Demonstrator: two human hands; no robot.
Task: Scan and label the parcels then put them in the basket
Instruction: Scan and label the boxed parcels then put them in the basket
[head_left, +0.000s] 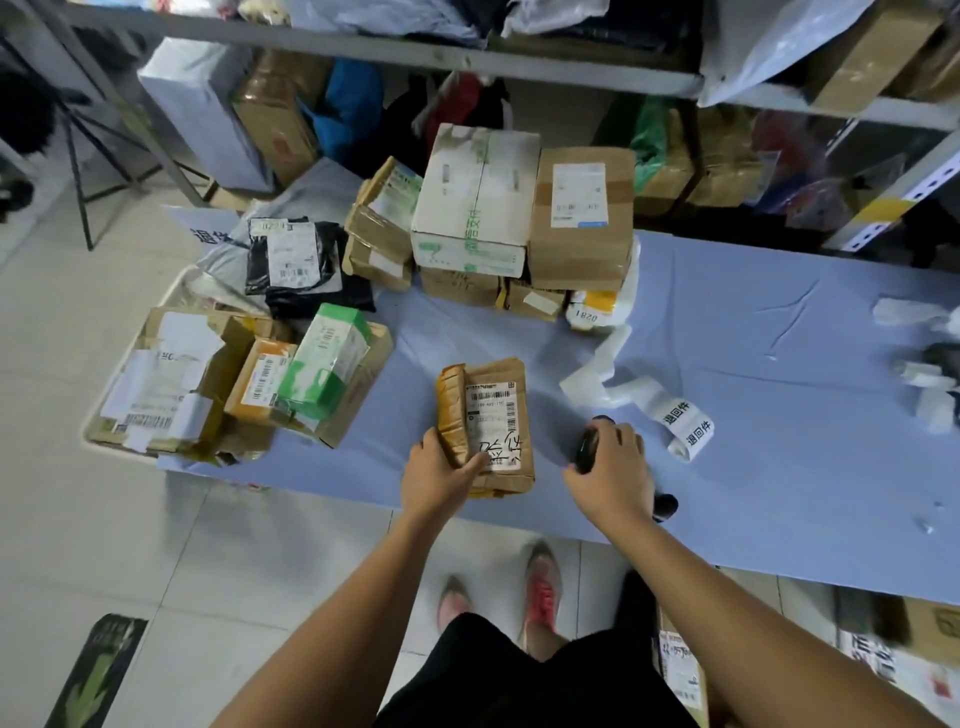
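A small brown cardboard parcel (491, 415) with a white shipping label and black handwriting lies near the front edge of the blue table (753, 374). My left hand (441, 475) grips its near left corner. My right hand (610, 467) is closed around a black handheld scanner (587, 449), just right of the parcel. A strip of white printed labels (675, 415) curls on the table to the right of the scanner. The white basket (171, 296) at the table's left end holds several parcels.
A stack of cardboard boxes (519, 218) stands at the back of the table, with black bagged parcels (296, 260) to its left. Metal shelving (467, 57) full of packages rises behind. Crumpled label backing (919, 364) lies at the far right. More boxes (680, 670) sit under the table.
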